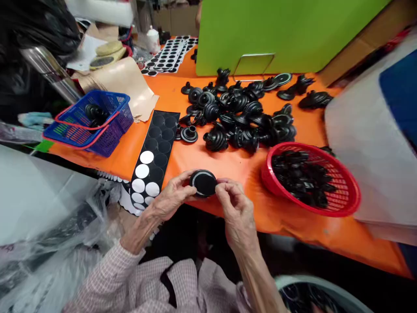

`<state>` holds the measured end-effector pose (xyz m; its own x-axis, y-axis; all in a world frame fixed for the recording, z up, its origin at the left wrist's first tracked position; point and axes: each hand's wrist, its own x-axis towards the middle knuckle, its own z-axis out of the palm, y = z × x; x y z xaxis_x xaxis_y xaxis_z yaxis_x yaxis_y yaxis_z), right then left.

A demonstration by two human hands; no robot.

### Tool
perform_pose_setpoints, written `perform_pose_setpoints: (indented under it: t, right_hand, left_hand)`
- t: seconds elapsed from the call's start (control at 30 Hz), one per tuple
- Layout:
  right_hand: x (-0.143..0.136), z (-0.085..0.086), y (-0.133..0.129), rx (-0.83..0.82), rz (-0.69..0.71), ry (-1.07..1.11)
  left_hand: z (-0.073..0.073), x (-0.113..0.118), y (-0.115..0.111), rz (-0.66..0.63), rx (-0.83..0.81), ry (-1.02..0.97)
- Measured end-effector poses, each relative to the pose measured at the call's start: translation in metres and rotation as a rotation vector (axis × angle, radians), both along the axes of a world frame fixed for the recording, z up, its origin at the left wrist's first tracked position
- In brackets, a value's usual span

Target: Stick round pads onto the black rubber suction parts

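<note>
Over the table's front edge, my left hand (176,194) grips a round black plastic base (193,184) by its left side, thumb on the face. A black round sticker (206,182) lies over that face, with a grey ring showing at the left. The pinched fingers of my right hand (235,204) are at the sticker's right edge; their tips partly hide the contact. Left of my hands lies a black sheet of round stickers (159,145), with bare white circles at its near end. Beyond is a heap of black round plastic parts (236,115).
A red basket (353,195) of small black parts stands at the right, a blue basket (119,126) at the left. A green board (286,34) rises behind the heap. More sticker sheets (172,52) lie at the back of the orange table (228,167). Below right is a white tub (286,282).
</note>
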<state>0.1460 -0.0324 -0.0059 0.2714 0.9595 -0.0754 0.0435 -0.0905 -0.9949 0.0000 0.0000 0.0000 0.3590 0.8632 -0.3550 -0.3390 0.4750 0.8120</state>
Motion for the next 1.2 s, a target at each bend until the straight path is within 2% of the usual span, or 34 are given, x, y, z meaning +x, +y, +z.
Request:
perform_pose_setpoints:
  t: [0.43, 1.2]
  right_hand:
    - [-0.007, -0.002, 0.000, -0.042, -0.023, -0.018]
    - [-0.015, -0.010, 0.000, 0.005, -0.064, -0.217]
  left_hand:
    - [-0.001, -0.001, -0.003, 0.016, -0.018, -0.011]
    - [-0.007, -0.001, -0.002, 0.031, -0.036, 0.015]
